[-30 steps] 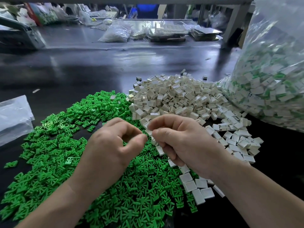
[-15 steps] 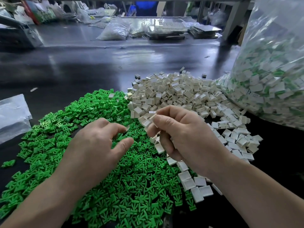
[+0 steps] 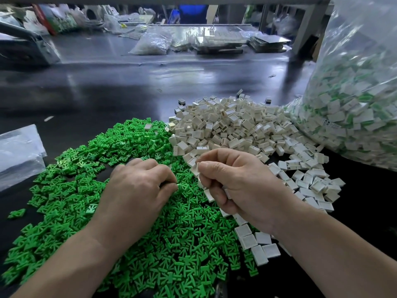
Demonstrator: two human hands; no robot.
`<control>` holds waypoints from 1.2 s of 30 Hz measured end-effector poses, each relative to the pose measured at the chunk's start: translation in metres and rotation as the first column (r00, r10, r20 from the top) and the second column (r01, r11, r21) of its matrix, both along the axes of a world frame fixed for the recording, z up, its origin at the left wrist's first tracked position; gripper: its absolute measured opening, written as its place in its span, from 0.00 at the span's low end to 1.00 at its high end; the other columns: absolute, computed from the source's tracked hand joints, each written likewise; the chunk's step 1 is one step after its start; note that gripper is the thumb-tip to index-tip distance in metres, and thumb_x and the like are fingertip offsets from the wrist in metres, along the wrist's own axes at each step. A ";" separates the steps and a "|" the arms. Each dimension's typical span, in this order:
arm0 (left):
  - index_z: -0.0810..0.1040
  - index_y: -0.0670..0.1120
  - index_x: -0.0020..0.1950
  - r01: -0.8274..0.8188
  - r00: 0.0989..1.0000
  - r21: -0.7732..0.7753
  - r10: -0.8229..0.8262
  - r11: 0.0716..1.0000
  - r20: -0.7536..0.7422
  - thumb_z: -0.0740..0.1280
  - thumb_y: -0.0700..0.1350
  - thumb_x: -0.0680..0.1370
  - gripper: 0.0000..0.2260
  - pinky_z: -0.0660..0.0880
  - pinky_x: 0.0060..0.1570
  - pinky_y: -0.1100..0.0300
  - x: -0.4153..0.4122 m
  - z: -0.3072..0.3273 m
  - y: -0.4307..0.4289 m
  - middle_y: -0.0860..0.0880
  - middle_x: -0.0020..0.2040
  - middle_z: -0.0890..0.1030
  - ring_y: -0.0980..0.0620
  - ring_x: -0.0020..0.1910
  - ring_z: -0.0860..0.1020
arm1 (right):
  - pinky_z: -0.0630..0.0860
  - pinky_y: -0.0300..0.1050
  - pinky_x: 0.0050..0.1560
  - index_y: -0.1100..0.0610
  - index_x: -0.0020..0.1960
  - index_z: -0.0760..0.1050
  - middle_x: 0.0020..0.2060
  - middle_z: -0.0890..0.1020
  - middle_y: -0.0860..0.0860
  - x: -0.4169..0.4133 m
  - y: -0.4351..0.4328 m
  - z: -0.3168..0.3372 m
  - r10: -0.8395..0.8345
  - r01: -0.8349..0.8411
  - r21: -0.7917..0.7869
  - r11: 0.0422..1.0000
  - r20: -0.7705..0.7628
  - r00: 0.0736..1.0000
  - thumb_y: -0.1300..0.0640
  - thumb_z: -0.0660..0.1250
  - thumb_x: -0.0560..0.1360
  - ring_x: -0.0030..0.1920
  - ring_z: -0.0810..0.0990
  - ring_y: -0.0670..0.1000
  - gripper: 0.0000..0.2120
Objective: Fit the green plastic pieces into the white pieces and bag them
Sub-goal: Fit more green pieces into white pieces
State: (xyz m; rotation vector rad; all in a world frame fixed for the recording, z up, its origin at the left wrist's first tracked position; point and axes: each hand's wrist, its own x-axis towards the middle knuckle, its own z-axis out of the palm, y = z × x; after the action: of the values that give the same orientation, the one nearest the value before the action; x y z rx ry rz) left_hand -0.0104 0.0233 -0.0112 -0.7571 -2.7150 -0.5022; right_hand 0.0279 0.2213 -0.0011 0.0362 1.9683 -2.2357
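Note:
A wide heap of small green plastic pieces covers the dark table in front of me. Behind and right of it lies a heap of white square pieces. My left hand is down on the green heap, its fingers curled and pinching a green piece at the fingertips. My right hand hovers just right of it, fingers curled round several white pieces that stick out of the fist. A large clear bag full of joined white-and-green pieces stands at the right.
A folded clear plastic bag lies at the left edge. More filled bags and flat trays sit at the far side of the dark table. A grey post stands at the back right.
My left hand has dropped from beside the right hand down onto the green heap and closed its fingertips on a piece. My right hand has stayed put, still holding white pieces.

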 end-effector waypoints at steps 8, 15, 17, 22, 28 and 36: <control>0.81 0.56 0.46 -0.147 0.956 0.632 -0.055 0.761 0.289 0.68 0.54 0.73 0.05 0.74 0.28 0.69 0.003 0.004 -0.001 0.52 0.34 0.82 0.60 0.29 0.78 | 0.64 0.36 0.20 0.55 0.47 0.80 0.33 0.78 0.51 0.000 0.000 0.001 0.013 -0.013 0.016 1.000 -0.007 1.000 0.62 0.67 0.80 0.24 0.70 0.46 0.05; 0.85 0.43 0.45 -0.430 0.715 0.845 -0.451 0.318 0.534 0.70 0.38 0.68 0.08 0.80 0.35 0.62 -0.004 0.003 0.002 0.43 0.37 0.82 0.48 0.37 0.84 | 0.65 0.37 0.20 0.53 0.46 0.81 0.34 0.79 0.50 0.002 -0.002 0.000 0.037 -0.036 0.024 0.999 -0.013 0.999 0.60 0.68 0.80 0.25 0.70 0.46 0.06; 0.85 0.43 0.44 -0.433 0.689 0.847 -0.493 0.309 0.532 0.70 0.37 0.67 0.08 0.80 0.35 0.61 -0.003 0.004 0.003 0.43 0.37 0.82 0.48 0.37 0.84 | 0.65 0.37 0.19 0.53 0.46 0.82 0.34 0.80 0.50 0.001 -0.002 0.001 0.028 -0.028 0.010 1.000 -0.009 1.000 0.60 0.68 0.80 0.25 0.70 0.46 0.06; 0.84 0.49 0.40 -0.415 0.659 0.849 -0.536 0.326 0.528 0.71 0.40 0.67 0.06 0.80 0.33 0.59 0.002 0.009 0.004 0.40 0.44 0.84 0.43 0.42 0.85 | 0.65 0.36 0.20 0.50 0.42 0.82 0.33 0.79 0.50 0.001 -0.002 0.001 0.051 -0.051 0.009 0.999 -0.014 0.999 0.57 0.69 0.79 0.24 0.70 0.45 0.08; 0.84 0.47 0.46 -0.363 0.651 0.864 -0.569 0.349 0.503 0.70 0.41 0.70 0.07 0.78 0.30 0.58 0.006 0.011 0.003 0.40 0.44 0.84 0.46 0.38 0.83 | 0.65 0.36 0.20 0.50 0.40 0.80 0.31 0.76 0.49 0.002 -0.002 0.001 0.078 -0.078 0.000 0.997 -0.012 0.997 0.53 0.70 0.79 0.24 0.70 0.45 0.09; 0.84 0.47 0.46 -0.266 0.737 0.866 -0.490 0.422 0.465 0.77 0.50 0.64 0.14 0.77 0.32 0.59 0.011 0.012 0.004 0.41 0.39 0.83 0.45 0.36 0.82 | 0.65 0.35 0.21 0.50 0.40 0.80 0.33 0.76 0.50 0.005 -0.003 0.005 0.134 -0.134 0.000 0.991 -0.023 0.991 0.53 0.69 0.79 0.24 0.70 0.45 0.09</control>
State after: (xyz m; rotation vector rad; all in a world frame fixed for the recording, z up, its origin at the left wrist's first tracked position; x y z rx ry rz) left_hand 0.0011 0.0272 0.0007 -0.4486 -2.2043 -2.4738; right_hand 0.0324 0.2187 0.0035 -0.1191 1.9192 -2.1625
